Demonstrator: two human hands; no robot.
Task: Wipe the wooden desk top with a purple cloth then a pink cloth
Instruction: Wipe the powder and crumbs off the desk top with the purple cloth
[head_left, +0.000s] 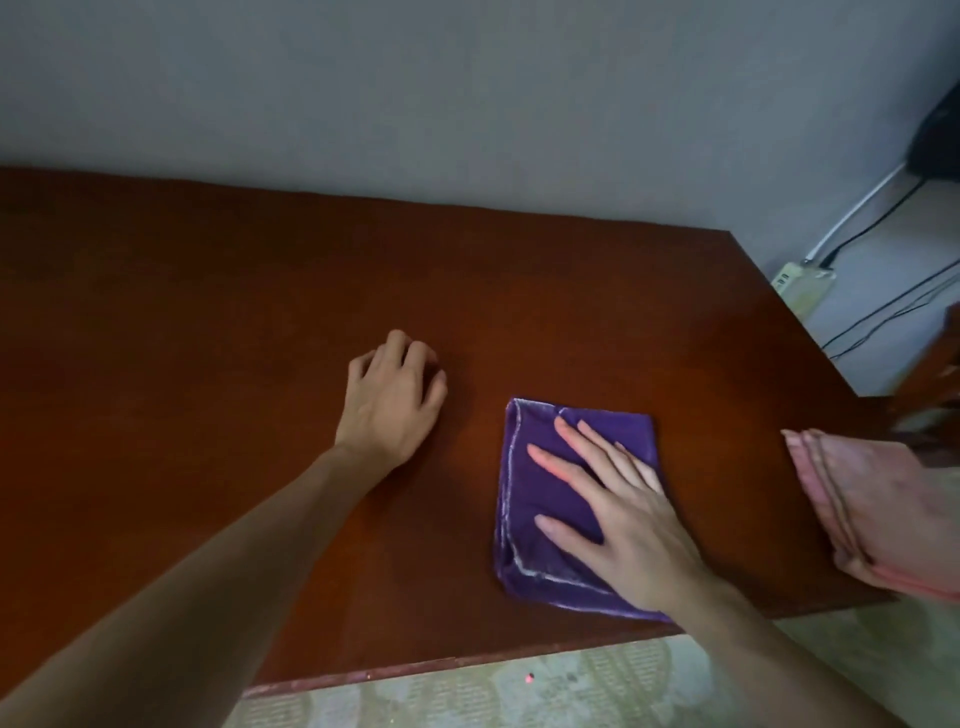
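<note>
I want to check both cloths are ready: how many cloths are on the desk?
2. The purple cloth lies folded near the front edge under the right hand; the pink cloth lies folded at the desk's right edge.

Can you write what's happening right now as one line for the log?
phase: purple wipe | right hand: flat on purple cloth | left hand: resting on desk, fingers curled | pink cloth: folded at right edge
</note>
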